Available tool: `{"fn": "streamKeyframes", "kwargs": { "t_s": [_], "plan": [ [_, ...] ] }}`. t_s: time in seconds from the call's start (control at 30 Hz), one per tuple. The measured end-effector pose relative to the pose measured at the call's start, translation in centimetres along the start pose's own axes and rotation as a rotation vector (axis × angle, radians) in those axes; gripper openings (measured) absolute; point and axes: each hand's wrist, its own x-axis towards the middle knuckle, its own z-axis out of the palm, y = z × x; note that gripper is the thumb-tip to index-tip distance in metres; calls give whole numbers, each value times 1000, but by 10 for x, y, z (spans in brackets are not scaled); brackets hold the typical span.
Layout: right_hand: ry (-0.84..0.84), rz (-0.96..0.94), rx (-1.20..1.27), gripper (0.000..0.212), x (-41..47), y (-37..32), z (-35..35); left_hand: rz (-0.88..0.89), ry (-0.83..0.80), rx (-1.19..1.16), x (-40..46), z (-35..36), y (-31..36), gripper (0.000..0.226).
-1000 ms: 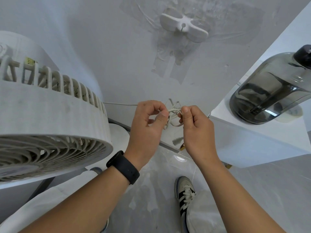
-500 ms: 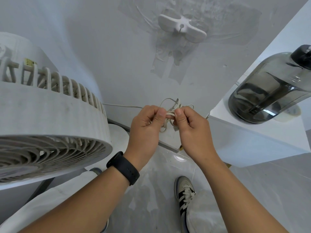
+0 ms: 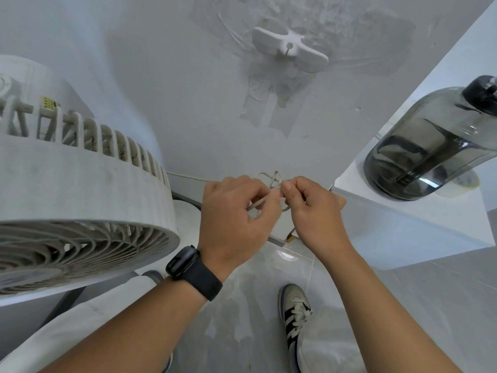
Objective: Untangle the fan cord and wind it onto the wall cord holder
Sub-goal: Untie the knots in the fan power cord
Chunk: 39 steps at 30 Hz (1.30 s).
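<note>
At nine o'clock I see the fan [image 3: 80,200], its cord [image 3: 188,177] trailing right to centre frame. There my left hand [image 3: 234,219] pinches one strand and my right hand [image 3: 312,211] pinches the knot [image 3: 274,181], thumbs nearly touching. The knot looks tight, so I judge the untangling unfinished. At twelve o'clock the holder [image 3: 290,47] sits bare on the wall, so all the winding is left. A jug [image 3: 430,146] stands at three o'clock.

Fan [image 3: 80,200] left, jug [image 3: 430,146] right (holder [image 3: 290,48] above).
</note>
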Motion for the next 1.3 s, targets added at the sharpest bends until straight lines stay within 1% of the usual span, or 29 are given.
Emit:
{"fn": "streamKeyframes", "kwargs": {
  "t_s": [0.1,0.13,0.17,0.23,0.3,0.37,0.43,0.57,0.63,0.73,0.83,0.93,1.03,1.07,1.13,1.23,1.3],
  "plan": [
    [-59,-60,-24,30,1,3,0,-179,-242,10,0,4,-5,43],
    [-65,-72,-32,29,0,5,1,-233,-292,-23,0,4,-7,43],
    [-63,-81,-25,29,0,7,2,-275,-309,-77,0,4,-8,40],
    [-51,-83,23,29,0,8,2,-341,-288,-205,2,2,-5,33],
    [-14,-59,81,29,1,4,-1,-376,-218,-317,4,1,2,31],
    [34,-25,122,26,2,0,-5,-367,-132,-395,5,0,7,30],
    [54,22,139,25,4,-1,-8,-356,-81,-471,4,-3,11,31],
    [-17,122,92,37,7,6,-7,-346,13,-589,4,-9,17,38],
    [-52,154,89,37,7,6,-6,-320,13,-614,2,-8,19,38],
    [-22,167,66,34,8,6,-4,-289,34,-662,-2,-8,19,37],
    [-54,248,59,34,8,10,-4,-238,78,-735,1,-11,19,33],
    [-169,290,21,34,4,14,-4,-248,30,-720,3,-9,17,28],
    [-192,217,-3,26,0,8,-1,-319,-49,-672,2,-4,15,26],
    [-191,189,28,23,-1,3,-1,-337,-67,-645,3,-3,14,25],
    [-197,161,202,21,-2,-7,-3,-365,-92,-590,4,-2,11,22],
    [-202,172,508,25,-3,-18,-6,-403,-148,-485,5,0,4,22],
    [-207,181,630,27,-2,-19,-7,-422,-187,-424,4,1,2,24]
  ]
}}
